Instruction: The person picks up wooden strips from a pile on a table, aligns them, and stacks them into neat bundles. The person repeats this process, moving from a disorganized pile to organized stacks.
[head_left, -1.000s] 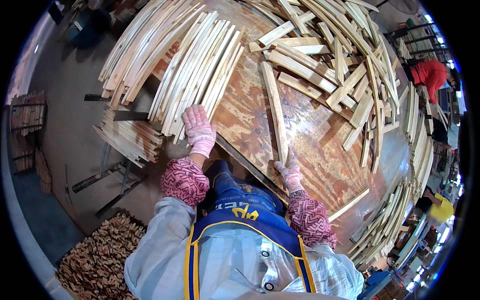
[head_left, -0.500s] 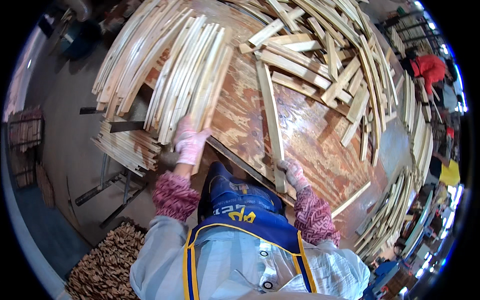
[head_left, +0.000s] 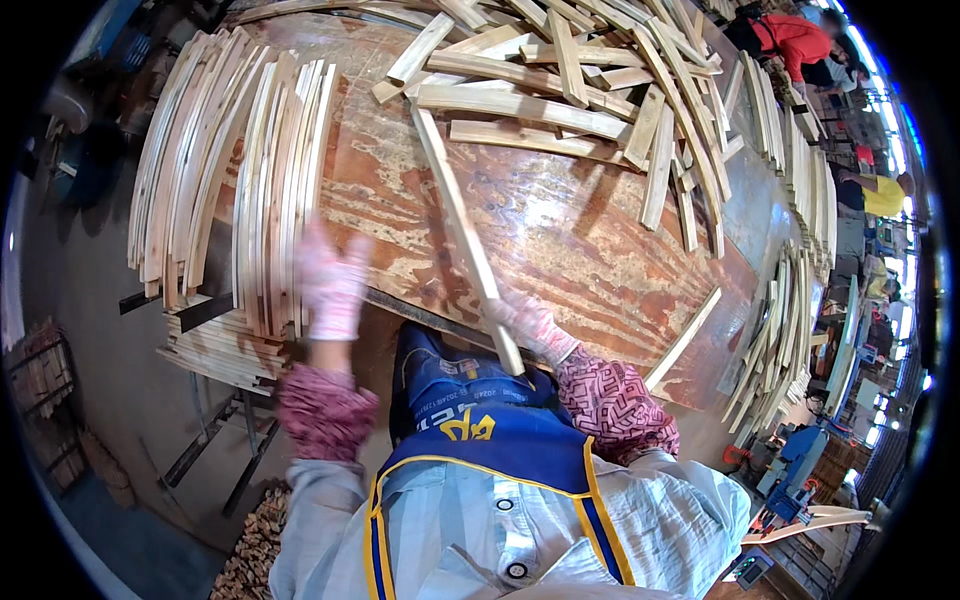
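Slat pile crowds strip — right grip holding it, left grip wide, blurred.

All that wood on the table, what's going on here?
A person in gloves is handling wooden strips. The right hand holds one long strip near its lower end, which juts past the edge of the table; its far end reaches a jumbled pile. The left hand, blurred, is beside a neat row of strips; whether it touches them is unclear.
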